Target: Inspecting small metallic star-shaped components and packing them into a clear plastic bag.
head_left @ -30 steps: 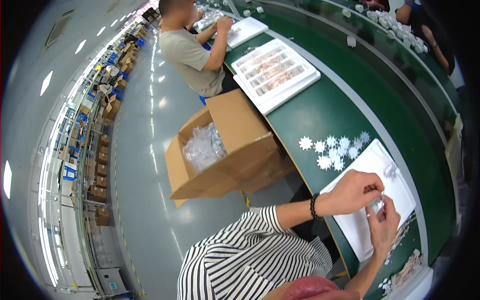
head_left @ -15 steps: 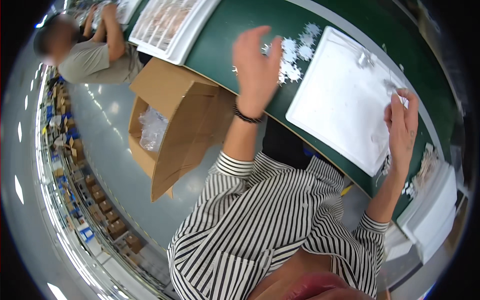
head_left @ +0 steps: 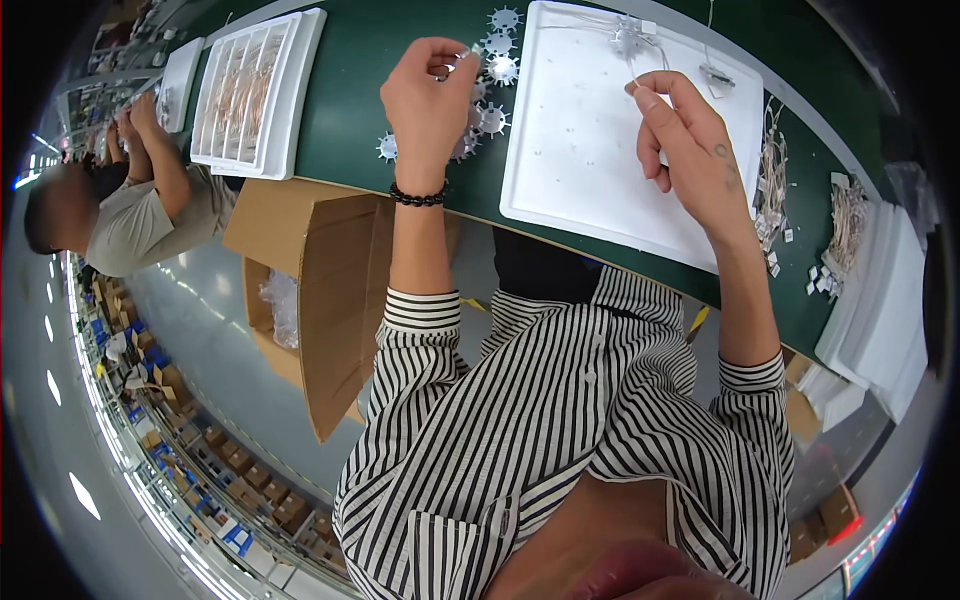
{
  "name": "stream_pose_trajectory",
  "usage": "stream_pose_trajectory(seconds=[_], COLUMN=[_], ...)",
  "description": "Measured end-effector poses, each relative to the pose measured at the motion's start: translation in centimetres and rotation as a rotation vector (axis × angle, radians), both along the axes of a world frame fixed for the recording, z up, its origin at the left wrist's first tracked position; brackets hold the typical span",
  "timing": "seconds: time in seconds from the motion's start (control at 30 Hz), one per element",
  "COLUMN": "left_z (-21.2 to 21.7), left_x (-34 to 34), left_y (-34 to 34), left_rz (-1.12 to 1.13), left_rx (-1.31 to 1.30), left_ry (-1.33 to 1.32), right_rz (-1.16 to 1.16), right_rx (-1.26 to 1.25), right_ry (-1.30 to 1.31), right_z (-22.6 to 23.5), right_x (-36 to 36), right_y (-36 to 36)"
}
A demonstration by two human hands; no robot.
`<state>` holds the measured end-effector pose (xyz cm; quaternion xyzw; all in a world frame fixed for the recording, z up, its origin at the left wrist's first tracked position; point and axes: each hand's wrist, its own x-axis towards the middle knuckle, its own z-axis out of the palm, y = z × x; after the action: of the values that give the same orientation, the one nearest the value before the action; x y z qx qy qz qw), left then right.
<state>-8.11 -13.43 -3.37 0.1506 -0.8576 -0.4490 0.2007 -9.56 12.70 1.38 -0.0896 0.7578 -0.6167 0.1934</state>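
Note:
My left hand (head_left: 428, 115) is closed in a pinch at the left of the white tray (head_left: 580, 175), on a small whitish piece by its fingertips, apparently one of the spiked discs. Flat, gear-like spiked discs (head_left: 491, 120) lie beside and partly beneath that hand on the green table. Over the tray my right hand (head_left: 690, 135) pinches a thin pale wire (head_left: 632, 70) between thumb and forefinger. Close to the wire's upper part, a spiked disc with wires (head_left: 628, 38) lies at the tray's far side. A small wired part (head_left: 717, 78) rests at the tray's far right.
Bundles of thin wires with white connectors (head_left: 773, 185) lie right of the tray, near stacked white trays (head_left: 880, 300). On the left stands a compartmented white tray of wires (head_left: 245, 90). An open cardboard box (head_left: 340, 290) sits below the table edge. A co-worker (head_left: 150, 215) works farther left.
The view has shifted to the right. My left hand has gone from spread fingers to a pinch among the spiked discs. My right hand is now farther in over the tray, still pinching.

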Motion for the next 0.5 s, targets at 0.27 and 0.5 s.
stream_pose_trajectory(seconds=[0.27,0.5], left_z=[3.9,4.8], left_x=[3.2,4.9], left_y=[5.5,7.9], left_rz=[-0.011,-0.085], left_rx=[0.814,0.808], left_ry=[0.313,0.329], right_rz=[0.077,0.138], right_rx=[-0.237,-0.321], right_ry=[0.126,0.121], right_z=[1.2,2.4], right_x=[1.5,2.5], right_y=[-2.9,-3.2])
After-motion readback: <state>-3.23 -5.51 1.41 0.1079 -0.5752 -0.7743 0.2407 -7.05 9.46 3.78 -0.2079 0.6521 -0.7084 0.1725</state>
